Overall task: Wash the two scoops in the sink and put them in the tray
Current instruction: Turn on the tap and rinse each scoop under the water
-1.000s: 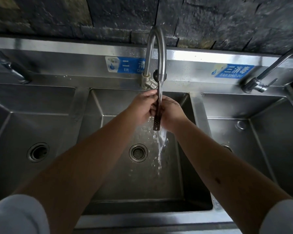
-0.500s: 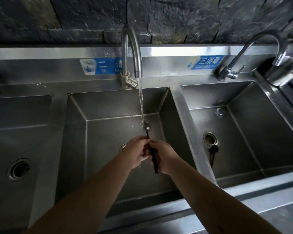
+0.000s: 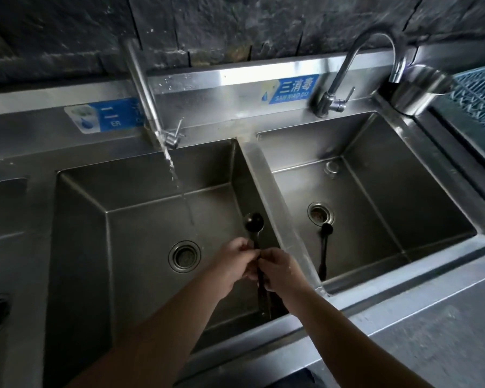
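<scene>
Both of my hands grip one dark scoop point(image 3: 254, 222) by its handle over the middle sink basin point(image 3: 140, 247). My left hand point(image 3: 235, 261) and my right hand point(image 3: 280, 271) sit side by side on the handle, and the scoop's round bowl points away from me. The scoop is to the right of the running water point(image 3: 177, 180), not under it. A second dark scoop point(image 3: 324, 247) lies in the right basin point(image 3: 403, 214), its bowl next to the drain. A blue grid tray point(image 3: 476, 93) shows at the far right edge.
The middle faucet point(image 3: 143, 88) is running. A second faucet point(image 3: 347, 71) stands behind the right basin, with a steel pot point(image 3: 420, 91) beside it. A steel divider point(image 3: 275, 203) separates the basins. A third basin point(image 3: 0, 247) lies at the left.
My hands and the scoop have dropped away from the faucet stream and shifted right, toward the divider. The view has swung right, bringing the right basin, second scoop and tray into sight.
</scene>
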Demonstrator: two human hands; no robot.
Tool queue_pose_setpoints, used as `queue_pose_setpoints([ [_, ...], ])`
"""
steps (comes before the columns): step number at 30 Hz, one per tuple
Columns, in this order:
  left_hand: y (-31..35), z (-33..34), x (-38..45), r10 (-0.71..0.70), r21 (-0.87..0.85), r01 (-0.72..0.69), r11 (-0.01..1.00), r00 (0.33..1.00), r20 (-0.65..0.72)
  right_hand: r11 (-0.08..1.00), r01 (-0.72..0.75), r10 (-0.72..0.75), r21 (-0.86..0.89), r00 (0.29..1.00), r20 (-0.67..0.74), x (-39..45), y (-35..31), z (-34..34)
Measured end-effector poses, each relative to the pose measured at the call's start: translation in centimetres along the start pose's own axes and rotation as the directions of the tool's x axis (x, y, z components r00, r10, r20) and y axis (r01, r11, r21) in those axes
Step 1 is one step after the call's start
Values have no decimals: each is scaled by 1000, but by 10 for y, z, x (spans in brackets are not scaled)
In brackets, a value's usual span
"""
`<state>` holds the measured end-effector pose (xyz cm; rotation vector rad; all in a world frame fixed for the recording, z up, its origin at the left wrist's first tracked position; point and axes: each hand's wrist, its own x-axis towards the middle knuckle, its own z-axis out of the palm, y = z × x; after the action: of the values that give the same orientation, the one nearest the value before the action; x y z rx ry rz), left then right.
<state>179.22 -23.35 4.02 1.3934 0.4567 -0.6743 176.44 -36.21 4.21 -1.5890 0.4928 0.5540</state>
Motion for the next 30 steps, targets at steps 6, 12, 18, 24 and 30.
queue_pose_setpoints([
  [6,28,72,34,62,112,-59,992,998,-22,996,65,-69,-64,995,-68,28,-11,-78],
  [12,41,154,100,29,116,-22,993,998,-61,979,43,-85,-199,975,-206,89,-15,-164],
  [18,16,207,186,-147,116,165,979,978,-145,942,-135,66,-306,972,-225,166,12,-220],
  [24,-34,226,263,-169,358,281,891,934,-314,833,-269,219,-484,963,-157,238,64,-237],
  [30,-82,230,305,-264,345,423,838,867,-422,740,-303,299,-600,948,-110,278,112,-243],
])
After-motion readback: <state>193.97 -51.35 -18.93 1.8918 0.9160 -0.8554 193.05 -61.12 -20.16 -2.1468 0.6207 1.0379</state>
